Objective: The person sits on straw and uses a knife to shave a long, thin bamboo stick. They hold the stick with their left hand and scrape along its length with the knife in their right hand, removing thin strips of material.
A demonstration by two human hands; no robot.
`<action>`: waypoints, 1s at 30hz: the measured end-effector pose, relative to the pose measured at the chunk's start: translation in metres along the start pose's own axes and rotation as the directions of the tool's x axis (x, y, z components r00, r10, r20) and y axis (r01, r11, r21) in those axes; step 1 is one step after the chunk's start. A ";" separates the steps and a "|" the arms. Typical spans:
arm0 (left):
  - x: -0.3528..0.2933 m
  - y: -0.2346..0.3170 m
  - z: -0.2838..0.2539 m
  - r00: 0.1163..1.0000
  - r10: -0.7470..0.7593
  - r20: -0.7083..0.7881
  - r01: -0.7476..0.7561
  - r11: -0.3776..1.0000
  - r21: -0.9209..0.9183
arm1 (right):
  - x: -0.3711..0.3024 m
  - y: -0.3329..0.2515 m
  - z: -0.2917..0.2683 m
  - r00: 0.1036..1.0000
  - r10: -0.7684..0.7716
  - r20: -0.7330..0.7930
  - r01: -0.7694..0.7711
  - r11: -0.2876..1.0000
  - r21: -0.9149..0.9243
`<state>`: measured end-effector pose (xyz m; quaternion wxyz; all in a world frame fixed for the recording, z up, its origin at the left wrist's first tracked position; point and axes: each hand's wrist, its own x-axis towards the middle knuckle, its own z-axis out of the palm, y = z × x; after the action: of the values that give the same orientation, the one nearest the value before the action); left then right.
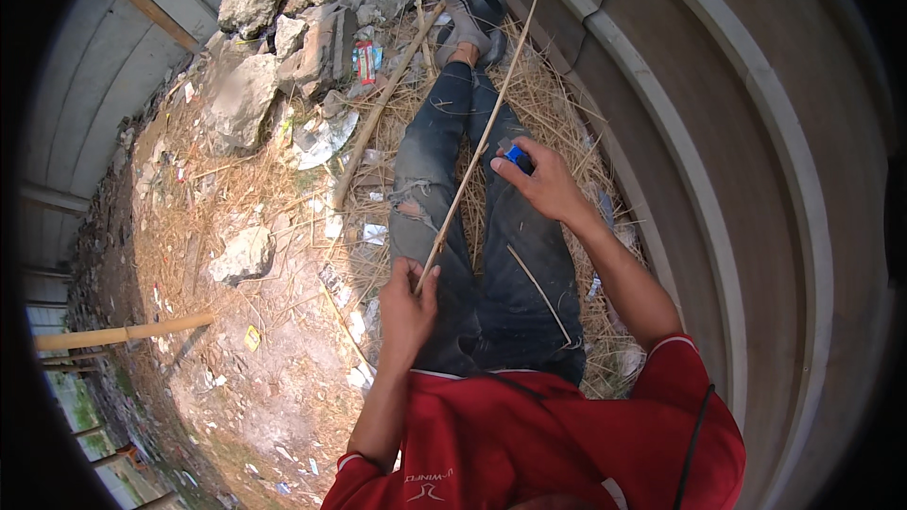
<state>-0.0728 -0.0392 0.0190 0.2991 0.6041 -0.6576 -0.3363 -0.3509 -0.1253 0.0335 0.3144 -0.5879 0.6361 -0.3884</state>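
Observation:
A long, thin wooden stick (483,145) slants over my outstretched legs, from my lap up toward the far right. My left hand (410,302) pinches its near end between thumb and fingers, above the thigh. To the right of the stick, my right hand (546,181) is closed on a small blue-and-black tool (515,154) with a greyish edge; its exact kind does not show. The tool is close to the stick, and I cannot tell whether they touch. A short thin sliver (540,291) lies across my right thigh.
Corrugated metal sheeting (699,132) rises close on my right. Rough rocks (248,94) are piled at the far left, beside a thicker stick (383,109). Dry straw (557,104) and litter cover the ground. A pale pole (123,333) juts in from the left.

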 end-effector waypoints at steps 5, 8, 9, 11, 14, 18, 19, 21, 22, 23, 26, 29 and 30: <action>0.000 0.000 0.006 0.999 -0.005 -0.041 0.004 0.999 -0.046 | 0.003 -0.003 0.009 0.997 0.071 0.029 -0.070 0.997 -0.015; 0.000 -0.004 0.006 0.998 0.009 -0.064 -0.010 1.000 -0.024 | -0.014 0.001 0.009 0.919 0.232 0.319 -0.126 0.939 -0.319; 0.000 -0.006 0.006 0.997 -0.003 -0.071 0.000 0.999 -0.032 | -0.024 0.002 0.010 0.864 0.290 0.412 -0.094 0.896 -0.433; 0.002 -0.012 0.007 0.996 -0.020 -0.084 0.016 0.998 -0.053 | -0.053 0.022 0.018 0.777 0.312 0.547 0.106 0.792 -0.602; 0.002 -0.011 0.005 0.996 -0.025 -0.091 0.017 0.996 -0.086 | -0.061 0.059 0.019 0.766 0.303 0.567 0.084 0.827 -0.555; 0.002 -0.012 0.006 0.996 -0.021 -0.085 0.013 0.995 -0.095 | -0.017 0.049 -0.034 0.984 0.177 0.018 -0.134 0.801 -0.584; 0.002 -0.012 0.008 0.996 -0.012 -0.092 0.004 0.996 -0.089 | -0.006 0.041 -0.045 0.993 0.069 -0.096 -0.111 0.829 -0.547; 0.004 -0.009 0.010 0.995 -0.011 -0.096 0.003 0.997 -0.081 | 0.004 0.012 -0.057 0.984 -0.005 -0.177 -0.063 0.924 -0.378; 0.004 -0.003 0.010 0.996 -0.018 -0.093 0.011 0.997 -0.075 | 0.008 -0.015 -0.052 0.991 0.020 -0.136 -0.051 0.972 -0.229; 0.003 0.002 0.011 0.996 -0.023 -0.081 0.017 0.997 -0.071 | 0.009 -0.031 -0.046 0.994 0.045 -0.098 -0.052 0.996 -0.076; 0.002 0.012 0.011 0.998 -0.007 -0.063 0.005 0.999 -0.036 | 0.015 -0.037 -0.020 1.000 -0.011 0.028 0.013 0.995 -0.100; 0.002 0.001 0.013 0.990 0.075 -0.119 -0.075 0.997 0.005 | 0.024 -0.024 0.000 0.997 -0.070 0.031 0.073 0.993 -0.098; 0.004 -0.006 0.015 0.971 0.160 -0.180 -0.157 0.987 0.033 | 0.025 -0.026 0.001 0.991 -0.103 0.081 0.110 0.990 -0.093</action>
<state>-0.0817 -0.0417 0.0049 0.3782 0.5807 -0.6767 -0.2488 -0.3401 -0.1504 0.0566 0.2882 -0.6499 0.6096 -0.3507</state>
